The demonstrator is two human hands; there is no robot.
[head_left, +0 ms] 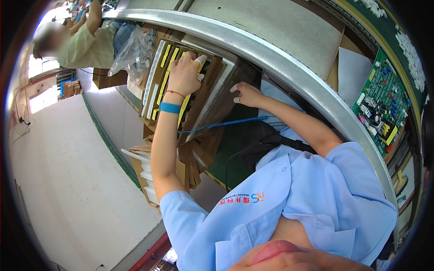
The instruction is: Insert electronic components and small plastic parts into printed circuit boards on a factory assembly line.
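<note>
My left hand (pixel 184 74), with a blue wristband (pixel 169 107) and white finger covers, reaches into a cardboard box (pixel 216 67). Upright rows of parts with yellow blocks (pixel 163 61) fill this box, separated by cardboard. My fingers are bent over the row on the right side; what they grip there is mostly hidden. To the right of the box, my right hand (pixel 248 95) hovers beside a dark flat panel (pixel 226 101). Its covered thumb and finger are apart, with nothing between them. A coiled blue cord (pixel 221 123) runs from near my left wrist toward my lap.
A curved metal rail (pixel 271 54) edges the workbench. On the bench at right lies a green circuit board (pixel 382 101) beside a white sheet (pixel 357 72). Another box with white pieces (pixel 147 174) stands below. Beyond a clear plastic bag (pixel 138 52), another person (pixel 88 49) works.
</note>
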